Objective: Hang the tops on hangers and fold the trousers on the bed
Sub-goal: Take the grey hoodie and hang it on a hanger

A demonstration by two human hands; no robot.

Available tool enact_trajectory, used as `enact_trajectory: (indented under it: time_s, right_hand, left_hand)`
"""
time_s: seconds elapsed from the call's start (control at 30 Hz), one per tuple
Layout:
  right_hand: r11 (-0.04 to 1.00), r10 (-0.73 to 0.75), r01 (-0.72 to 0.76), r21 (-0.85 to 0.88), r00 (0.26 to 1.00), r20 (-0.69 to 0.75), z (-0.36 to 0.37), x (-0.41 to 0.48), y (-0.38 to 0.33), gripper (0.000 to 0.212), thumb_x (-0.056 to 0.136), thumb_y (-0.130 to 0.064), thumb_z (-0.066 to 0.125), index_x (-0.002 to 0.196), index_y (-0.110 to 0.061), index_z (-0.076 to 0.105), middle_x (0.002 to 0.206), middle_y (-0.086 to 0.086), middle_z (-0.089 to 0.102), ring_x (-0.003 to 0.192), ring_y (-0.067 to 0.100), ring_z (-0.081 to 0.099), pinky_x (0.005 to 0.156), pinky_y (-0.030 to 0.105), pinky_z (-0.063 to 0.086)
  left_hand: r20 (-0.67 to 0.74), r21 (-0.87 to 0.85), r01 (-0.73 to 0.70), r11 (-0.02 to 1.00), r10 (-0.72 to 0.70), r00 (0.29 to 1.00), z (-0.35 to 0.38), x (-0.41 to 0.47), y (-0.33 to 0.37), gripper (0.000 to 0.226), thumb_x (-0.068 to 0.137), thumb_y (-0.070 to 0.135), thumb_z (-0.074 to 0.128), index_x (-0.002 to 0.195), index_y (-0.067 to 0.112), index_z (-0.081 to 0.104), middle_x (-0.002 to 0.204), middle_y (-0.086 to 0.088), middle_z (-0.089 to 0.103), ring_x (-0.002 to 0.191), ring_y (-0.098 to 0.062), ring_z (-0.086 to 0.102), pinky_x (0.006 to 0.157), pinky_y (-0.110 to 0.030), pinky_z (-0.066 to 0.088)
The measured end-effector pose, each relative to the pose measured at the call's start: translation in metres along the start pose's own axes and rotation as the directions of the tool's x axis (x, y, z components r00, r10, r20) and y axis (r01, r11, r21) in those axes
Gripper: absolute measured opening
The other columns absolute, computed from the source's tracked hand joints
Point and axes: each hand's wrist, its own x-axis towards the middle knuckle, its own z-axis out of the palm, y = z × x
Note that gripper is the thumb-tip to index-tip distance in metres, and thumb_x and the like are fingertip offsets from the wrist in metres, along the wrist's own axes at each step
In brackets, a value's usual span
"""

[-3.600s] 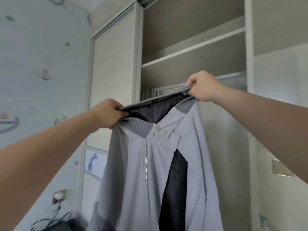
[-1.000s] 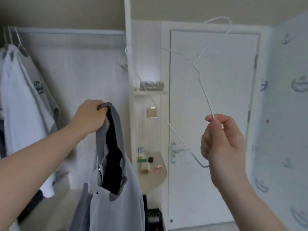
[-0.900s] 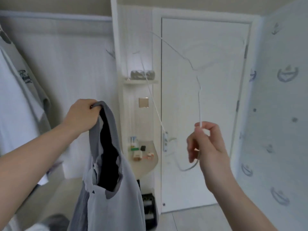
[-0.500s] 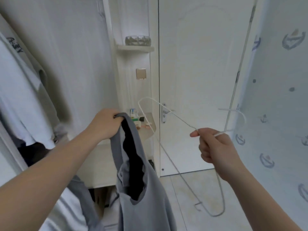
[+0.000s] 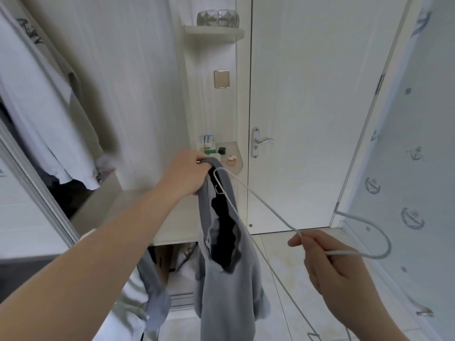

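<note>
My left hand grips the ribbed collar of a grey jacket with a dark lining, which hangs down in front of me. My right hand pinches a white wire hanger at its neck, hook pointing right. One shoulder end of the hanger lies at the jacket's neck opening, just right of my left hand. The hanger's bottom wire runs down past the jacket's right side.
White tops hang in the open wardrobe at left. A corner shelf with small items and a closed white door stand ahead. A glass bowl sits on an upper shelf. Tiled floor lies below.
The hanger has swung down from overhead; its shoulder end now reaches the jacket's collar. My view has tilted down and my right hand has dropped lower.
</note>
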Motion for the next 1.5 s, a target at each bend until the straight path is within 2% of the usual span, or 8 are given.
enact_trajectory:
  time_s: [0.2, 0.43, 0.63, 0.77, 0.97, 1.13, 1.33, 1.5]
  right_hand:
    - [0.998, 0.000, 0.006, -0.066, 0.996, 0.084, 0.009, 0.010, -0.010, 0.020, 0.097, -0.030, 0.051, 0.090, -0.034, 0.070, 0.047, -0.007, 0.035, 0.044, 0.009, 0.030, 0.044, 0.019, 0.026]
    - [0.975, 0.048, 0.001, -0.221, 0.975, 0.215, 0.047, 0.061, -0.008, 0.029, 0.103, -0.017, 0.048, 0.084, -0.022, 0.070, 0.041, -0.015, 0.043, 0.039, 0.006, 0.035, 0.045, 0.014, 0.026]
    - [0.984, 0.095, -0.121, 0.134, 0.978, 0.183, 0.066, 0.070, 0.011, 0.030, 0.096, -0.022, 0.051, 0.075, -0.026, 0.073, 0.048, -0.020, 0.047, 0.044, 0.001, 0.041, 0.046, 0.010, 0.030]
    - [0.939, 0.119, -0.182, 0.291, 0.968, 0.222, 0.065, 0.065, 0.018, 0.038, 0.102, -0.016, 0.051, 0.066, -0.022, 0.065, 0.049, -0.013, 0.036, 0.042, 0.004, 0.029, 0.042, 0.014, 0.025]
    - [0.965, -0.054, -0.008, 0.262, 0.973, 0.226, 0.041, 0.072, 0.009, 0.030, 0.097, -0.017, 0.053, 0.078, -0.022, 0.076, 0.047, -0.013, 0.047, 0.042, 0.002, 0.039, 0.044, 0.011, 0.031]
    - [0.978, -0.069, 0.029, 0.207, 0.980, 0.189, 0.034, 0.084, 0.008, 0.036, 0.098, -0.027, 0.039, 0.071, -0.017, 0.062, 0.051, -0.002, 0.044, 0.046, 0.010, 0.037, 0.046, 0.015, 0.030]
    - [0.994, -0.109, 0.111, 0.001, 0.981, 0.158, 0.051, 0.077, 0.018, 0.038, 0.099, -0.034, 0.037, 0.073, -0.009, 0.051, 0.063, 0.000, 0.048, 0.059, 0.011, 0.044, 0.058, 0.025, 0.036]
    - [0.970, -0.217, 0.189, -0.152, 0.956, -0.196, 0.025, 0.044, 0.053, 0.020, 0.095, -0.026, 0.046, 0.100, -0.017, 0.063, 0.096, -0.007, 0.068, 0.091, 0.012, 0.065, 0.071, 0.028, 0.051]
  left_hand:
    - [0.031, 0.095, -0.071, 0.993, 0.068, 0.997, 0.002, -0.007, 0.011, 0.026, 0.094, 0.010, 0.050, 0.083, 0.007, 0.074, 0.077, -0.017, 0.069, 0.069, -0.028, 0.067, 0.054, -0.042, 0.058]
    - [0.190, 0.113, -0.190, 0.975, 0.166, 0.968, 0.017, -0.022, 0.043, 0.025, 0.093, 0.013, 0.056, 0.084, -0.008, 0.066, 0.074, -0.026, 0.062, 0.058, -0.020, 0.053, 0.048, -0.026, 0.042]
    - [0.423, 0.126, -0.155, 0.980, 0.088, 0.902, 0.027, -0.039, 0.036, 0.023, 0.094, 0.013, 0.054, 0.092, -0.003, 0.070, 0.086, -0.025, 0.070, 0.078, -0.038, 0.069, 0.074, -0.051, 0.060]
    - [0.542, 0.192, -0.267, 0.945, 0.125, 0.831, 0.034, -0.048, 0.028, 0.024, 0.098, 0.031, 0.057, 0.093, 0.015, 0.074, 0.071, 0.000, 0.073, 0.061, -0.009, 0.066, 0.069, -0.031, 0.057]
    - [0.451, 0.566, -0.600, 0.565, 0.397, 0.799, 0.012, -0.052, 0.011, 0.046, 0.092, 0.068, 0.025, 0.098, 0.040, 0.061, 0.089, 0.016, 0.045, 0.093, -0.010, 0.044, 0.080, -0.032, 0.036]
    - [0.470, 0.507, -0.557, 0.658, 0.331, 0.819, 0.034, -0.060, -0.008, 0.037, 0.095, 0.061, 0.023, 0.073, 0.032, 0.031, 0.069, 0.011, 0.045, 0.065, -0.009, 0.045, 0.062, -0.032, 0.034]
    - [0.377, 0.332, -0.529, 0.781, 0.404, 0.833, 0.070, -0.082, -0.024, 0.044, 0.097, 0.054, 0.034, 0.088, 0.017, 0.055, 0.077, 0.003, 0.059, 0.072, -0.018, 0.054, 0.066, -0.035, 0.041]
    - [0.177, 0.178, -0.418, 0.891, 0.389, 0.904, 0.069, -0.096, -0.057, 0.035, 0.099, 0.033, 0.057, 0.070, 0.014, 0.050, 0.060, 0.007, 0.046, 0.062, -0.012, 0.047, 0.064, -0.029, 0.037]
